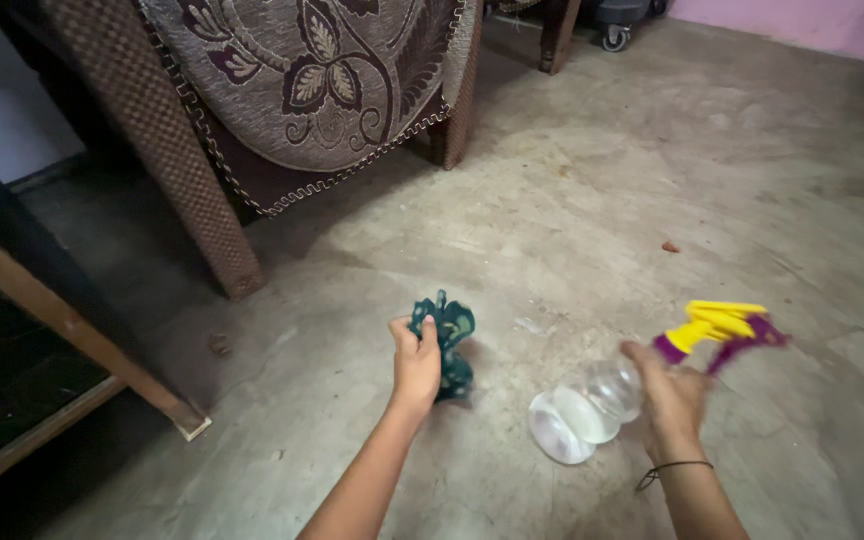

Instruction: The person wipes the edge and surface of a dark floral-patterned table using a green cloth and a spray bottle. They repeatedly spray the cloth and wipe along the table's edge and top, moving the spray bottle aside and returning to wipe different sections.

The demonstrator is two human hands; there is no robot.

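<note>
- The left hand [417, 362] is closed in a fist around a bunched green cloth [449, 340]; the cloth sticks up above the thumb and hangs down past the far side of the hand, just above the floor [572, 200].
- The right hand [674, 400] is wrapped around the neck of a clear spray bottle [592, 410], fingers curled shut on it. The bottle lies tilted, its round base pointing back toward the left hand and its yellow and purple spray head [720, 328] sticking out beyond the fingers, away from the body.
- The spray head is blurred, so I cannot tell whether a finger rests on the trigger.
- The cloth looks soft, limp and light; it should crush into any grip and is best held bunched in the palm, as it is now.
- The bottle looks like thin, stiff plastic, smooth and probably a little slippery, and it seems nearly empty, so light. The narrow neck under the spray head is the surest place to hold it.
- A dark cord [674, 470] circles the right wrist.
- Beyond the left hand stands a woven chair leg [192, 200] under a patterned cover [332, 80]; a wooden frame [72, 330] lies off to that hand's outer side.
</note>
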